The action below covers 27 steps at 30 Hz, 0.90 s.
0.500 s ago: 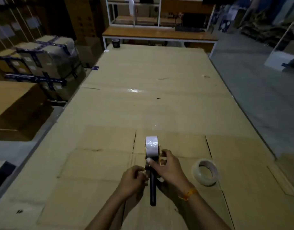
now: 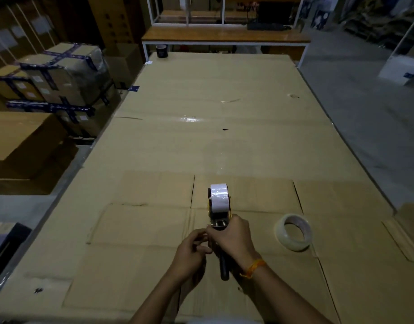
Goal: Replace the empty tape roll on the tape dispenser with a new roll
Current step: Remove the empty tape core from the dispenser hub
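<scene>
A yellow and black tape dispenser (image 2: 219, 215) stands on the cardboard-covered table (image 2: 201, 136) with a full white tape roll (image 2: 219, 196) mounted at its far end. My right hand (image 2: 234, 237) grips the dispenser body just behind the roll; the black handle (image 2: 224, 267) sticks out below it towards me. My left hand (image 2: 193, 250) is curled at the dispenser's left side, fingertips pinched near the metal mouth; what they pinch is too small to tell. A thin, nearly spent clear tape roll (image 2: 293, 231) lies on the cardboard to the right.
Flattened cardboard sheets (image 2: 154, 228) cover the near table. A dark tape roll (image 2: 161, 51) stands at the far left corner. Stacked taped boxes (image 2: 61, 73) line the left side. A wooden bench (image 2: 224, 35) stands beyond. The table's right edge drops to grey floor (image 2: 365, 113).
My right hand has slid back from the roll's side onto the dispenser body. My left hand's fingers have come up closer to the dispenser mouth.
</scene>
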Tool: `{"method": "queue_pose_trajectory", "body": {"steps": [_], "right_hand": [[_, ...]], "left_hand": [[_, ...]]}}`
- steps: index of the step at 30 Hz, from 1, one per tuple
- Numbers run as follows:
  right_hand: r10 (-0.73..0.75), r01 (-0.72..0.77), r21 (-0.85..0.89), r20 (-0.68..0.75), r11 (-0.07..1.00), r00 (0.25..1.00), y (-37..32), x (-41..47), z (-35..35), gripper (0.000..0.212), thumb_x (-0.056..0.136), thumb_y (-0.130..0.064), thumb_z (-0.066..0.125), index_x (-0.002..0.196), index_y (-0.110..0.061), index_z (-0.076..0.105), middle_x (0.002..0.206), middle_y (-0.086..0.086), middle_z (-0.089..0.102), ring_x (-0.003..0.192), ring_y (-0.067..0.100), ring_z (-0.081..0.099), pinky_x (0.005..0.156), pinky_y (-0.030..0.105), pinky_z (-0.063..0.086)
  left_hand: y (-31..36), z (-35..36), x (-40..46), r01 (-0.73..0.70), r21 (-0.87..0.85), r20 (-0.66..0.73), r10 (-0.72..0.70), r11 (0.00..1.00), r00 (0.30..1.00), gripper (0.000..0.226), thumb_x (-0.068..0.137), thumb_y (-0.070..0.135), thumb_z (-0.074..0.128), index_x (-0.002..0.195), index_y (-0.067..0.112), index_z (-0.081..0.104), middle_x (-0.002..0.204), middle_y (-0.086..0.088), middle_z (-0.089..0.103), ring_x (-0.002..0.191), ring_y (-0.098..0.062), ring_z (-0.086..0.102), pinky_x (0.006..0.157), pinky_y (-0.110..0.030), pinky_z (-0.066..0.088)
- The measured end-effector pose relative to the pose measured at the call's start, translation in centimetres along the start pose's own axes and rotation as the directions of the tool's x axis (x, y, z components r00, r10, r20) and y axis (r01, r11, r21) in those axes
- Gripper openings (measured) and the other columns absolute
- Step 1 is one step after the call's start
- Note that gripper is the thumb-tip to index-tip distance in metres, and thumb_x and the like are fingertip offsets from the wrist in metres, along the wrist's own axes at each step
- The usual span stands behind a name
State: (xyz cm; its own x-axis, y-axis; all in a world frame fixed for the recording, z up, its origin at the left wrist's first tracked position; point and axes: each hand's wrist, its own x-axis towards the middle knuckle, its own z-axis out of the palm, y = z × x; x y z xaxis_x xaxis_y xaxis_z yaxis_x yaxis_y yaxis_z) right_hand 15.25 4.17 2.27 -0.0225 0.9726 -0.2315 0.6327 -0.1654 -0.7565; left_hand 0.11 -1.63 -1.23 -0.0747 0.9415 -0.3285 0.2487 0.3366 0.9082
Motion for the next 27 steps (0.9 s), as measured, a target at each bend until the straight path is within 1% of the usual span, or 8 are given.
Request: {"method": "queue_pose_trajectory", "body": {"steps": [2, 5, 8, 11, 17, 20, 23, 27], "right_hand": [[0.006, -0.010, 0.084, 0.045, 0.996, 0.999, 0.5, 0.2, -0.6, 0.017, 0.080, -0.032, 0.086, 0.080, -0.019, 0.075, 0.066, -0.008, 0.074, 0.061, -0.006, 0.069, 0.050, 0.009, 0.047], [0.034, -0.077, 0.314, 0.142, 0.946, 0.989, 1.0, 0.4, -1.0, 0.020, 0.089, -0.034, 0.081, 0.102, -0.019, 0.075, 0.082, -0.009, 0.080, 0.077, 0.001, 0.076, 0.063, 0.013, 0.054], [0.142, -0.283, 0.547, 0.286, 0.788, 0.948, 1.7, 0.2, -0.6, 0.039, 0.092, -0.045, 0.073, 0.116, -0.016, 0.079, 0.109, 0.010, 0.083, 0.110, 0.040, 0.076, 0.098, 0.053, 0.062], [0.166, -0.374, 0.578, 0.380, 0.725, 0.910, 2.1, -0.4, -0.5, 0.045, 0.091, -0.047, 0.071, 0.112, -0.008, 0.081, 0.110, 0.025, 0.080, 0.110, 0.053, 0.072, 0.103, 0.068, 0.055], [0.183, -0.433, 0.472, 0.486, 0.768, 0.854, 3.0, -0.5, -1.6, 0.052, 0.096, -0.056, 0.063, 0.121, -0.012, 0.077, 0.111, 0.017, 0.082, 0.104, 0.035, 0.078, 0.099, 0.060, 0.061], [0.212, -0.445, 0.345, 0.540, 0.827, 0.814, 2.9, -0.5, -2.1, 0.057, 0.097, -0.059, 0.061, 0.123, -0.009, 0.071, 0.108, 0.021, 0.081, 0.102, 0.043, 0.079, 0.091, 0.057, 0.064], [0.229, -0.396, 0.199, 0.557, 0.896, 0.798, 2.7, -0.2, -3.0, 0.075, 0.090, -0.072, 0.062, 0.116, -0.002, 0.070, 0.094, 0.028, 0.080, 0.090, 0.047, 0.080, 0.085, 0.053, 0.065], [0.205, -0.334, 0.180, 0.503, 0.925, 0.840, 3.0, 0.0, -4.5, 0.079, 0.094, -0.073, 0.061, 0.110, 0.003, 0.071, 0.081, 0.025, 0.080, 0.081, 0.045, 0.081, 0.080, 0.050, 0.066]], "left_hand": [[-0.2, 0.0, -0.1, 0.053, -0.036, 0.008, -0.052, 0.998, 0.999, 0.043, 0.097, -0.013, 0.049, 0.132, 0.010, 0.061, 0.128, -0.009, 0.069, 0.102, -0.006, 0.076, 0.082, -0.021, 0.062], [0.2, 0.4, 0.1, 0.075, -0.196, -0.038, -0.084, 0.978, 0.996, 0.017, 0.108, 0.012, 0.051, 0.122, 0.014, 0.061, 0.118, -0.023, 0.071, 0.094, -0.026, 0.076, 0.078, -0.029, 0.058], [1.4, 0.6, 0.7, 0.086, -0.355, -0.118, -0.136, 0.931, 0.984, 0.029, 0.108, 0.037, 0.051, 0.118, 0.012, 0.062, 0.107, -0.026, 0.075, 0.089, -0.035, 0.075, 0.072, -0.038, 0.055], [2.2, 0.5, 1.2, 0.110, -0.407, -0.151, -0.186, 0.907, 0.971, 0.030, 0.108, 0.037, 0.051, 0.118, 0.010, 0.060, 0.094, -0.021, 0.073, 0.078, -0.028, 0.070, 0.061, -0.031, 0.054], [1.8, 0.0, 2.1, 0.161, -0.249, -0.214, -0.216, 0.955, 0.952, 0.034, 0.099, 0.044, 0.066, 0.110, 0.012, 0.069, 0.097, -0.005, 0.076, 0.089, -0.021, 0.073, 0.081, -0.041, 0.060], [1.5, -0.5, 2.4, 0.188, -0.158, -0.239, -0.222, 0.969, 0.945, 0.031, 0.096, 0.046, 0.068, 0.109, 0.018, 0.069, 0.100, -0.001, 0.076, 0.095, -0.020, 0.073, 0.093, -0.049, 0.061], [1.7, -1.0, 2.7, 0.189, -0.053, -0.248, -0.197, 0.980, 0.949, 0.015, 0.094, 0.045, 0.069, 0.099, 0.032, 0.064, 0.093, 0.007, 0.073, 0.092, -0.019, 0.073, 0.091, -0.050, 0.062], [2.0, -1.1, 2.5, 0.157, 0.043, -0.265, -0.140, 0.987, 0.954, 0.020, 0.089, 0.044, 0.072, 0.104, 0.031, 0.068, 0.090, 0.007, 0.075, 0.089, -0.016, 0.074, 0.085, -0.045, 0.063]]}}
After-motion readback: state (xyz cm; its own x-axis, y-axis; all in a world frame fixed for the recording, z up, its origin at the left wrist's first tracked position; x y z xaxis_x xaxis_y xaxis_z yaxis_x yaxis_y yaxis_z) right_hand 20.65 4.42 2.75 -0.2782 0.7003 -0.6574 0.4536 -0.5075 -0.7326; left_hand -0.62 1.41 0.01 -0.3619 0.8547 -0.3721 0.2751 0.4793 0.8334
